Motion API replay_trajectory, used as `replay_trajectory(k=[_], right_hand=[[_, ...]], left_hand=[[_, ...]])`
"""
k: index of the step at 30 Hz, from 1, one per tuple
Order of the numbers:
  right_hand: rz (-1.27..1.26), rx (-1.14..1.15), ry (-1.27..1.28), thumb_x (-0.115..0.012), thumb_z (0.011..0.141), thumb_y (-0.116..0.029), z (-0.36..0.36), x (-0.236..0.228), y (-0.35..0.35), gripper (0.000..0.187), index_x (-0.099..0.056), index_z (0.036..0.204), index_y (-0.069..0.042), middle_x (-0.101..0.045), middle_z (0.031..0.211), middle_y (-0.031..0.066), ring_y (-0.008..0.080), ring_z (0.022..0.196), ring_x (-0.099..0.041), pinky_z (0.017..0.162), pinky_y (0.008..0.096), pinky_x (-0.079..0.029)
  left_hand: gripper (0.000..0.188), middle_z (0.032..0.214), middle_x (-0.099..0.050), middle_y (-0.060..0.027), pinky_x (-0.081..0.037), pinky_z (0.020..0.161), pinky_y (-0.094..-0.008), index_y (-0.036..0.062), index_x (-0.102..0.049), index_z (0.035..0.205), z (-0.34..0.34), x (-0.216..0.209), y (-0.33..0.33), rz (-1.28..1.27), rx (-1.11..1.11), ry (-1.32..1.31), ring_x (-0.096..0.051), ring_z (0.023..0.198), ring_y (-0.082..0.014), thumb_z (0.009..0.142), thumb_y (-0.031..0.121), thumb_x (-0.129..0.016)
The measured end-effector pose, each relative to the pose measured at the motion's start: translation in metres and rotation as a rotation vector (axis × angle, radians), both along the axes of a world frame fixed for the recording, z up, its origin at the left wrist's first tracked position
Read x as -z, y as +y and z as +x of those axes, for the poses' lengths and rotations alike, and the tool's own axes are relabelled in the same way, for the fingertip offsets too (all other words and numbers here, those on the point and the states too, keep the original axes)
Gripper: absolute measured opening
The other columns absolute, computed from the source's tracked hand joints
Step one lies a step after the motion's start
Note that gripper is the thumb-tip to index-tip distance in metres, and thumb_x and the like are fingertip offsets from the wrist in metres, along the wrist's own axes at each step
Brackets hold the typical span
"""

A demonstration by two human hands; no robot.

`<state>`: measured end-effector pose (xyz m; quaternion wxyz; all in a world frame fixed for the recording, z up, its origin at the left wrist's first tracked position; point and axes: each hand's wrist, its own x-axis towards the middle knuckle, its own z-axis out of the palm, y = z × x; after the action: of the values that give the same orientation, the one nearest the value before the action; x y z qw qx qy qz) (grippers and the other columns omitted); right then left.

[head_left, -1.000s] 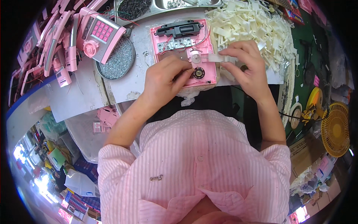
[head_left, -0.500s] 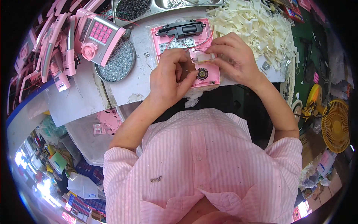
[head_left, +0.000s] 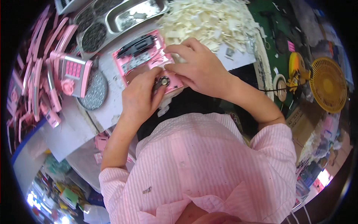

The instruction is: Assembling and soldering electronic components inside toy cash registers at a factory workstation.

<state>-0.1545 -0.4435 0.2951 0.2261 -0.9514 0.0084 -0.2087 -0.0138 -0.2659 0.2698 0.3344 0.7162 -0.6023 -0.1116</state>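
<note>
A pink plastic casing (head_left: 120,66) lies open on the bench in front of me, tilted to the left. A black mechanism (head_left: 137,46) spans its far end, and a round black part with a metal centre (head_left: 164,80) sits at its near end. My left hand (head_left: 140,93) curves over the near left side, thumb beside the round part and fingertips bent inward. From the right, my right hand (head_left: 203,67) reaches in with index finger and thumb around a small white plastic piece (head_left: 162,64), mostly hidden and blurred. The fingertips of both hands nearly meet there.
A heap of cream plastic pieces (head_left: 209,22) covers the far right of the bench. At the far left stand a metal tray (head_left: 112,16) with dark small parts, a round dish of silvery bits (head_left: 95,93) and stacked pink keypad casings (head_left: 72,72). A yellow fan (head_left: 328,85) is at right.
The view has turned, so the bench appears shifted left and tilted. My hands have come closer together over the casing, and the white piece, plain before, is now largely covered by fingers.
</note>
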Motion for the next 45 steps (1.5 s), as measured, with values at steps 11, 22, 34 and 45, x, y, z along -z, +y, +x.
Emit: replay_trajectory(k=[11,22,34,45], right_hand=[[0.249,0.897,0.192,-0.078,0.081,-0.030,-0.101,0.036,-0.053,0.030,-0.068,0.095,-0.006,-0.068,0.074,0.0106,0.0284,0.065,-0.066,0.062,0.0380,-0.052],[0.258,0.719,0.451,-0.073,0.085,-0.025,-0.100,0.027,-0.053,0.033,-0.058,0.109,-0.006,-0.068,0.081,0.0148,0.0347,0.076,-0.067,0.068,0.0452,-0.051],[1.285,0.523,0.176,-0.070,0.088,-0.003,-0.110,0.023,-0.071,0.035,-0.057,0.121,-0.006,-0.063,0.072,0.0001,0.0049,0.063,-0.059,0.053,0.0187,-0.045],[1.376,0.490,0.141,-0.066,0.089,-0.001,-0.122,0.020,-0.064,0.039,-0.053,0.126,0.000,-0.067,0.077,0.0054,0.0099,0.070,-0.064,0.061,0.0221,-0.050]], left_hand=[[0.030,0.092,-0.062,-0.0075,-0.040,0.055,-0.0234,0.0000,-0.064,0.110,0.000,-0.016,0.001,-0.040,-0.017,0.341,-0.051,0.063,-0.0104,0.081,-0.005,-0.069],[0.014,0.083,-0.069,-0.0115,-0.052,0.064,-0.0401,0.0062,-0.067,0.096,0.054,-0.057,-0.157,-0.097,0.077,0.003,-0.066,0.068,-0.0307,0.087,0.017,-0.064],[0.022,0.092,-0.074,-0.0080,-0.045,0.090,-0.0498,0.0210,-0.076,0.096,0.059,-0.006,-0.370,0.017,-0.086,-0.245,-0.070,0.092,-0.0293,0.084,0.035,-0.066],[0.014,0.078,-0.068,-0.0128,-0.047,0.079,-0.0466,0.0078,-0.066,0.083,0.039,-0.004,-0.374,-0.275,-0.038,-0.555,-0.068,0.085,-0.0349,0.087,0.021,-0.061]])
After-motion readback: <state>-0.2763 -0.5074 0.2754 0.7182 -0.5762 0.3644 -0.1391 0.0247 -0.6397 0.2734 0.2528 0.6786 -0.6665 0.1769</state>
